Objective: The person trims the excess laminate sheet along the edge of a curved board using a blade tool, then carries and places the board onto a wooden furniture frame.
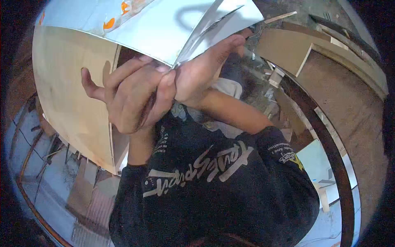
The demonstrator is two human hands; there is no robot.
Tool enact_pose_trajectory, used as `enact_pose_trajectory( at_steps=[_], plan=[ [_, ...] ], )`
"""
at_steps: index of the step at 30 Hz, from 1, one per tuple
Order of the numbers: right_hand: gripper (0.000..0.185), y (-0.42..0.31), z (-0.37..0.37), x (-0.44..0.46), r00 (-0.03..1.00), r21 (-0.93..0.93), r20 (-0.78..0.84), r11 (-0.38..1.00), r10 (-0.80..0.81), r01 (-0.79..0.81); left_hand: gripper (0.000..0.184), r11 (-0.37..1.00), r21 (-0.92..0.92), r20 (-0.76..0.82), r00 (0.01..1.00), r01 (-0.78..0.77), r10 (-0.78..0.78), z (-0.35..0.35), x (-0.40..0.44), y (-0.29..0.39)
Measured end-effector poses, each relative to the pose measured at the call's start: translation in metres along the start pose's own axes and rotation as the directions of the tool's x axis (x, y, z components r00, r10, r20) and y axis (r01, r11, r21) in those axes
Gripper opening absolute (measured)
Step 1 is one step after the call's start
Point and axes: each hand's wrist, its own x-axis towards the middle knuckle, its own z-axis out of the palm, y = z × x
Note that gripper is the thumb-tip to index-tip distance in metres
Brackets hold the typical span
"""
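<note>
My left hand (135,92) is closed, its thumb and index finger pinching at the near corner of a white panel (156,31). One of its fingers sticks out to the left. My right hand (201,76) lies against the underside of the panel's folded flap (222,24), beside that corner, with its thumb stretched along the edge; its other fingers are mostly hidden. The two hands touch near the corner. Clear film with orange marks (109,23) lies on the panel's upper left.
A pale wooden board (74,86) stands at the left, just beyond my left hand. At the right are a brown board (349,90) and a dark curved strip (339,173). Wood scraps (275,77) and debris lie on the floor. A rusty rod (24,164) runs along the lower left.
</note>
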Motion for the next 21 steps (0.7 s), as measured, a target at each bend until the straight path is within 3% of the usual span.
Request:
enact_pose_trajectory(
  at_steps=[9, 13, 16, 19, 21],
  plan=[
    [0.076, 0.001, -0.015, -0.018, 0.989, 0.02, 0.033, 0.989, -0.146, 0.145, 0.012, 1.0, -0.021, -0.031, 1.0, -0.003, 0.003, 0.003, -0.005, 0.0],
    [0.076, 0.003, -0.02, -0.022, 0.981, 0.029, 0.054, 0.982, -0.186, 0.185, 0.023, 0.999, -0.046, 0.043, 0.999, -0.017, 0.019, -0.004, -0.004, -0.002],
    [0.077, 0.004, -0.022, -0.026, 0.973, 0.042, 0.069, 0.975, -0.219, 0.216, 0.033, 0.97, -0.191, -0.058, 0.985, 0.152, -0.166, 0.003, 0.001, 0.007],
    [0.077, 0.004, -0.022, -0.028, 0.971, 0.059, 0.076, 0.973, -0.228, 0.224, 0.03, 0.983, -0.165, 0.005, 0.997, 0.083, -0.083, 0.0, 0.006, 0.009],
    [0.078, 0.005, -0.021, -0.03, 0.97, 0.06, 0.084, 0.973, -0.227, 0.222, 0.029, 0.974, -0.189, 0.024, 0.992, 0.123, -0.121, 0.0, 0.005, 0.005]
  ],
)
